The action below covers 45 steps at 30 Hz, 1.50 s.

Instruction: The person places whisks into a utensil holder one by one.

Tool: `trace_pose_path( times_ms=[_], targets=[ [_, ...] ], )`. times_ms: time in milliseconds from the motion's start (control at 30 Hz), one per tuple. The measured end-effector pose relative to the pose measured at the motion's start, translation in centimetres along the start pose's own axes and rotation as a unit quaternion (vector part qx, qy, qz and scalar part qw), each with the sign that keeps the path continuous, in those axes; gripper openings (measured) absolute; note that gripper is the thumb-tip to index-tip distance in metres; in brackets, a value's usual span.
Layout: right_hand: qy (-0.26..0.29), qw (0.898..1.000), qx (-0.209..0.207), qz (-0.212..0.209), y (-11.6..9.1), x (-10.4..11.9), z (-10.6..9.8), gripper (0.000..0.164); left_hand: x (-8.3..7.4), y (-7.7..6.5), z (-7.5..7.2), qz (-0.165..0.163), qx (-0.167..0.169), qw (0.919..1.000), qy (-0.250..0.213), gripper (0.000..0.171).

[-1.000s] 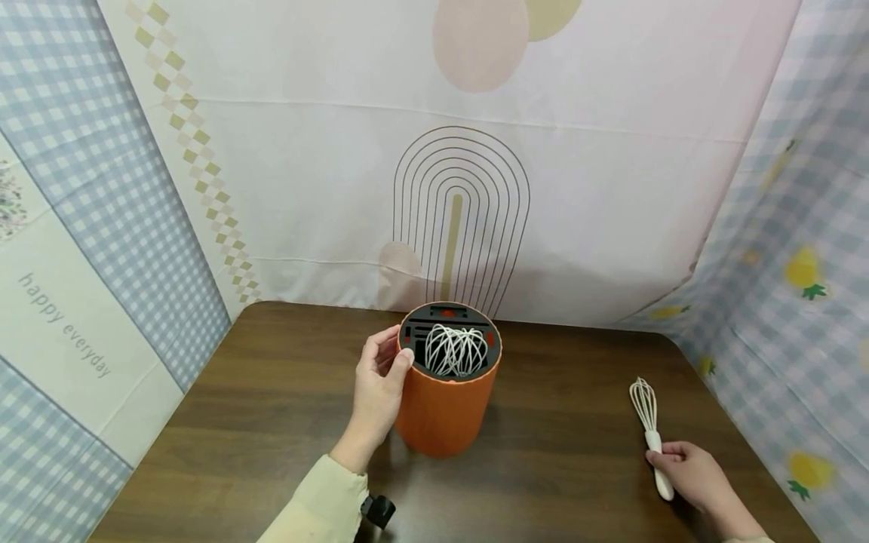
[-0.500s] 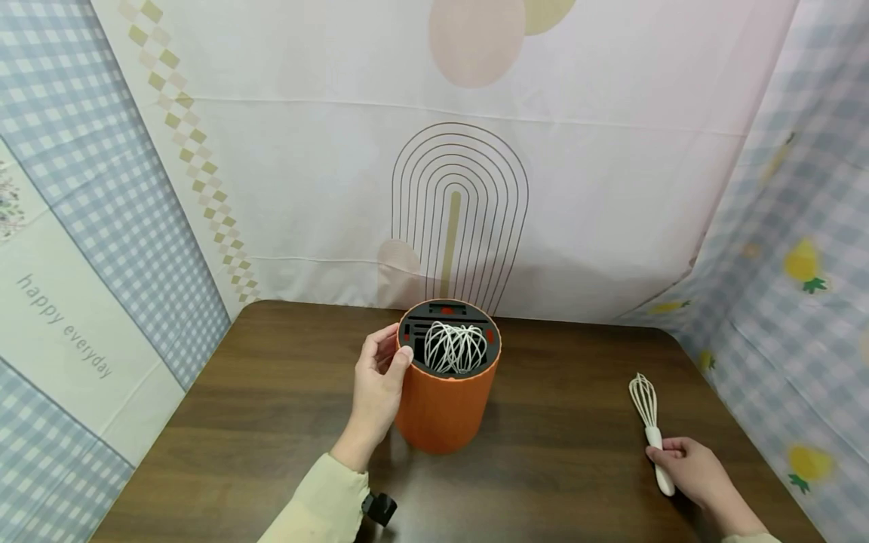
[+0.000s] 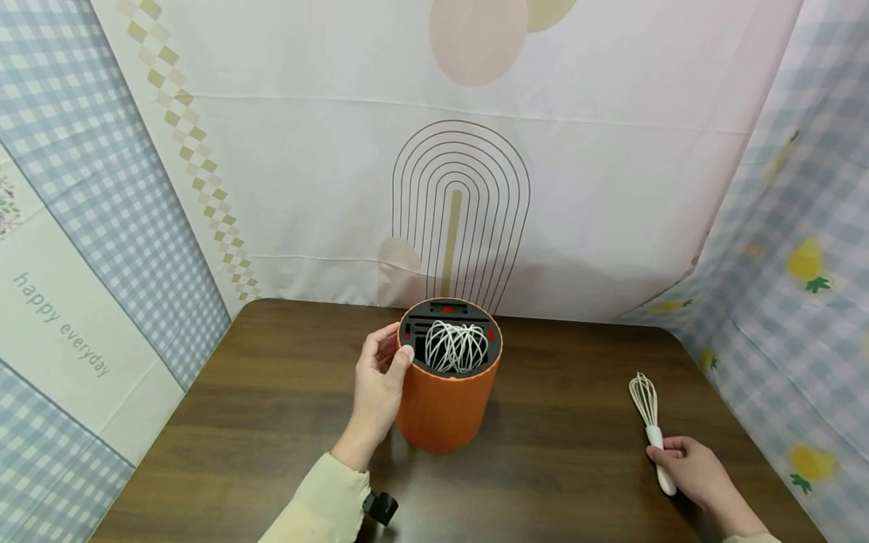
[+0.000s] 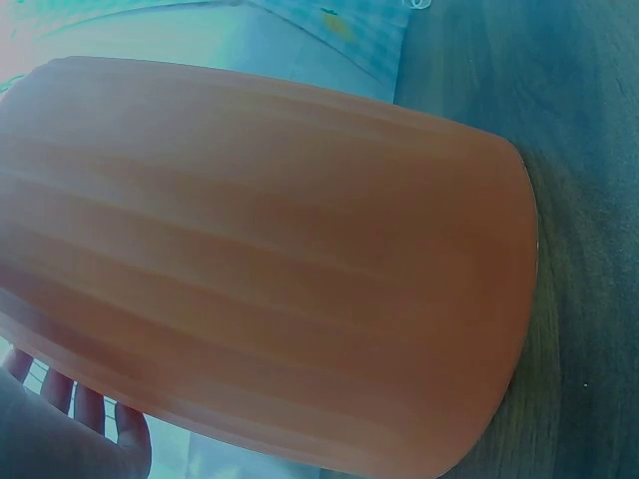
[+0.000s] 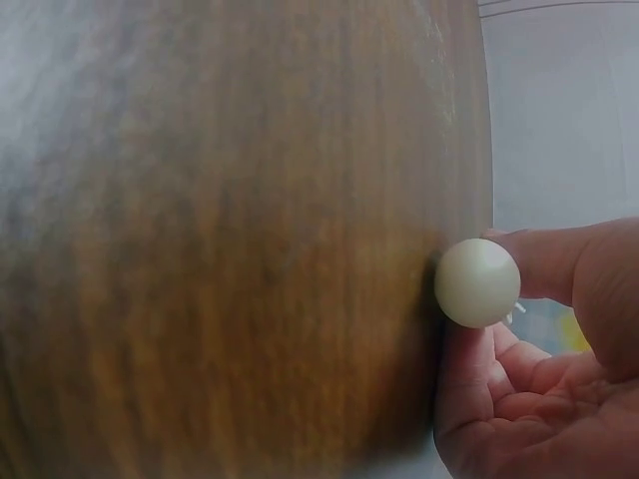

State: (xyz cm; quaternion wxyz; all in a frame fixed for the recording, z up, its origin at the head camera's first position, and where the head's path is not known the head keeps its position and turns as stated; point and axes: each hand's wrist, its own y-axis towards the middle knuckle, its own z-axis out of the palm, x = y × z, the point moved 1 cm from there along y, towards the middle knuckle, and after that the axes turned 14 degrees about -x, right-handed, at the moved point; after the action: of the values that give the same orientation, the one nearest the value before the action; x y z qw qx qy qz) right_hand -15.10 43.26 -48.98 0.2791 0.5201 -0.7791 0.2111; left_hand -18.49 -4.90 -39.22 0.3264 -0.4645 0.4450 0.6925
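An orange round utensil holder stands upright on the wooden table, left of the middle in the head view. Its black slotted insert shows red bits in some slots, and the white wire loops of a whisk stick up out of it. My left hand grips the holder's left side at the rim, thumb on the near edge. At the far right, my right hand pinches the white handle of a smaller whisk between thumb and fingers. In the right wrist view the handle's rounded end is close beside the tabletop.
The dark wooden table runs back to a printed white cloth. Blue checked cloths hang at the left and right. A black device sits at my left wrist, by the pale sleeve.
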Motion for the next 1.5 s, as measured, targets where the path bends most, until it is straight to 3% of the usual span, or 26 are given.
trace_pose_path(
  times_ms=[433, 867, 1000, 1200, 1500],
  targets=[
    [0.020, 1.000, 0.018, 0.016, 0.3, 0.0, -0.1, 0.059, -0.2, 0.1, 0.0, -0.005, -0.004, 1.0000, -0.001, 0.040],
    [0.027, 0.999, 0.035, 0.007, 0.5, 1.5, -0.2, 0.044, 0.0, 0.0, 0.1, -0.009, -0.003, 1.0000, -0.002, 0.041],
    [0.031, 0.999, 0.037, 0.000, 0.2, 3.1, 0.3, 0.044, 0.1, 0.0, 0.1, -0.010, -0.002, 0.9999, 0.000, 0.041],
    [0.052, 0.997, 0.005, -0.062, -1.1, 6.8, 1.6, 0.038, 0.0, 0.0, 0.1, -0.003, -0.003, 1.0000, -0.002, 0.040],
    [0.147, 0.980, -0.024, -0.134, -2.9, 13.1, 3.0, 0.034, 0.1, 0.0, 0.1, -0.007, -0.003, 1.0000, -0.003, 0.042]
  ],
)
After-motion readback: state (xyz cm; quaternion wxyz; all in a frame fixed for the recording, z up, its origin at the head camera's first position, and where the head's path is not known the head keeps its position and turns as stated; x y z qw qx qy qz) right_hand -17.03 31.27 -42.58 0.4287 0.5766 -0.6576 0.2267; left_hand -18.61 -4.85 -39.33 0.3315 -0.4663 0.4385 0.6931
